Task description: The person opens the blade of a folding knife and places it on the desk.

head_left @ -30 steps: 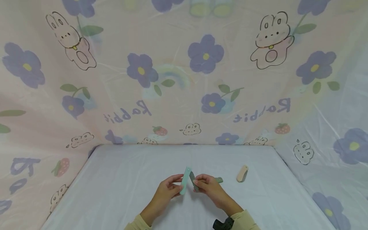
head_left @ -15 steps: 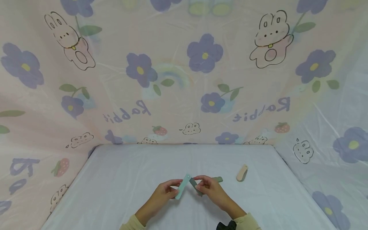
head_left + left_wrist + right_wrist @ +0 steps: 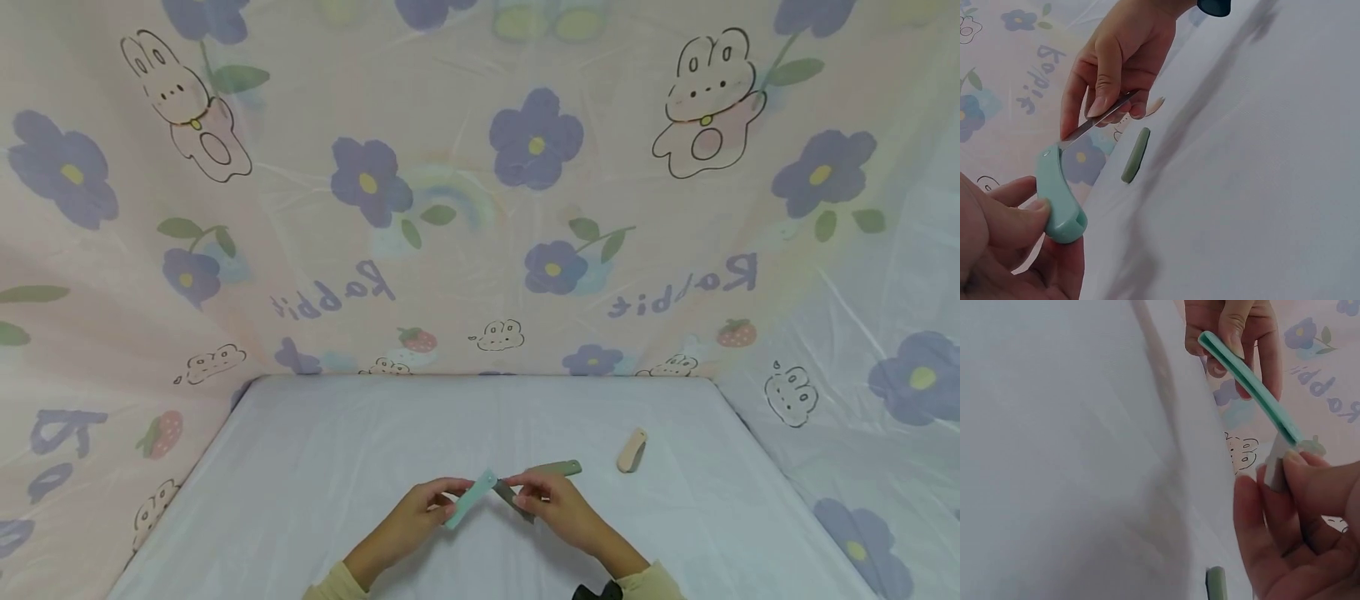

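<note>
Between my two hands is a folding knife with a mint-green handle (image 3: pixel 469 502) and a metal blade (image 3: pixel 1099 119), unfolded at a wide angle. My left hand (image 3: pixel 408 521) grips the handle between thumb and fingers. The blade is pinched by my right hand (image 3: pixel 562 510), its thumb and fingertips on the flat sides. In the right wrist view, the handle's slot (image 3: pixel 1250 381) faces the camera, and my right fingers hide most of the blade. An olive-green folding knife (image 3: pixel 564 467) lies on the table just beyond my right hand, partly covered by it in the head view.
Farther right on the white-covered table (image 3: pixel 375 425) lies a beige folding knife (image 3: pixel 632 451). Patterned fabric (image 3: pixel 450 250) with flowers and rabbits rises behind the table and along both sides. A dark wrist device (image 3: pixel 597 592) sits by the right sleeve.
The angle between blade and handle has grown wider as the handle tilts left and the blade right. Both hands have come slightly lower and nearer me. More of the olive-green knife shows.
</note>
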`<act>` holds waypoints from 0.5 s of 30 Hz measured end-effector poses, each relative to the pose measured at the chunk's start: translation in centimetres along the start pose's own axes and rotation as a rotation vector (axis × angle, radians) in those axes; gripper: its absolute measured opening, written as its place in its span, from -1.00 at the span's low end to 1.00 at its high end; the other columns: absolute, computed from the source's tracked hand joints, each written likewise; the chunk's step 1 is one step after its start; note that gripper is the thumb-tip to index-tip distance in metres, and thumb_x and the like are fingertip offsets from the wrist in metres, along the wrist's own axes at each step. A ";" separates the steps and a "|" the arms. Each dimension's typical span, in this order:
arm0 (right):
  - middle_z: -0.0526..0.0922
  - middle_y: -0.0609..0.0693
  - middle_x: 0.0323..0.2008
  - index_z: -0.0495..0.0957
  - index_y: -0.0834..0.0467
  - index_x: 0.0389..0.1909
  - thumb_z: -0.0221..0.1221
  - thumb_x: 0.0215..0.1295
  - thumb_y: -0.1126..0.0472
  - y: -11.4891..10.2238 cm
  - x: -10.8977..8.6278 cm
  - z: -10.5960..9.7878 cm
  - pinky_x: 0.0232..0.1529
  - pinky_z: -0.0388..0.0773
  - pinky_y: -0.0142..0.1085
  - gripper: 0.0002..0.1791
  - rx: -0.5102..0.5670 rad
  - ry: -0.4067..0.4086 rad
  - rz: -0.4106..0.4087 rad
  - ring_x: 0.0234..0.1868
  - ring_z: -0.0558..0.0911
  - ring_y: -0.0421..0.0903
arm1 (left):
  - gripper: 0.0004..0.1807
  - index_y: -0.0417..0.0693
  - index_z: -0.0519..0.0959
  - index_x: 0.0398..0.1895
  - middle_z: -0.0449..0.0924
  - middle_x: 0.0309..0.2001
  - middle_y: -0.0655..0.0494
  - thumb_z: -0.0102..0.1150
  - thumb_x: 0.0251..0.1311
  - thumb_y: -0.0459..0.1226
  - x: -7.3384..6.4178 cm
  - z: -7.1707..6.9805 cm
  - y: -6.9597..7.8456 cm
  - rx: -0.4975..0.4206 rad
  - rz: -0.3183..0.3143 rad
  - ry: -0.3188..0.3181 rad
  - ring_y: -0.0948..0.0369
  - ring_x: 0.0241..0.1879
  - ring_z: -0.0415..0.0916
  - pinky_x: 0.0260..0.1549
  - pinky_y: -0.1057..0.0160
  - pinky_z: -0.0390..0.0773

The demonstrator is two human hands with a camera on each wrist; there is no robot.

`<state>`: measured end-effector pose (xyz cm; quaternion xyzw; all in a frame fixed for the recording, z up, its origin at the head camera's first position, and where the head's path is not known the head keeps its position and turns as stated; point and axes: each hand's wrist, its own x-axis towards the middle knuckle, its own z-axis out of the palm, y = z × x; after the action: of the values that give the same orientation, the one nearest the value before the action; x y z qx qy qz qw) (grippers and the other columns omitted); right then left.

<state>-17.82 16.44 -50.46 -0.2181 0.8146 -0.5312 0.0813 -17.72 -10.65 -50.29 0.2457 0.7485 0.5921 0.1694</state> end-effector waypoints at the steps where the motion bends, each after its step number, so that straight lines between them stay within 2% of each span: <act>1: 0.60 -0.08 -0.31 0.57 0.06 0.00 0.16 0.27 0.15 0.0 -0.1 0.0 -0.38 0.52 -0.37 -0.72 -0.004 -0.003 -0.003 -0.35 0.53 -0.18 | -0.65 0.01 0.45 0.15 0.48 0.03 0.06 -0.02 0.32 -0.35 -0.1 -0.1 0.0 0.007 -0.002 -0.008 0.06 -0.08 0.42 -0.22 0.28 0.53; 9: 0.63 -0.06 -0.27 0.59 0.12 -0.03 0.14 0.28 0.22 0.1 -0.6 -0.3 -0.43 0.50 -0.39 -0.74 -0.033 -0.044 -0.077 -0.39 0.49 -0.24 | -0.67 0.07 0.51 0.10 0.51 0.00 0.18 0.01 0.30 -0.34 -0.5 -0.4 0.3 0.105 0.000 -0.032 0.14 -0.09 0.43 -0.21 0.30 0.50; 15: 0.61 -0.01 -0.35 0.60 0.15 -0.05 0.14 0.28 0.24 -0.1 -0.9 -0.5 -0.53 0.44 -0.44 -0.76 -0.052 -0.078 -0.108 -0.48 0.41 -0.31 | -0.66 0.08 0.53 0.08 0.53 -0.02 0.20 0.04 0.27 -0.38 -0.7 -0.5 0.4 0.153 0.028 -0.052 0.19 -0.11 0.45 -0.21 0.31 0.49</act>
<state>-17.16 17.24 -50.29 -0.2845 0.8115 -0.5044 0.0786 -17.31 -11.38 -49.78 0.2837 0.7834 0.5290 0.1612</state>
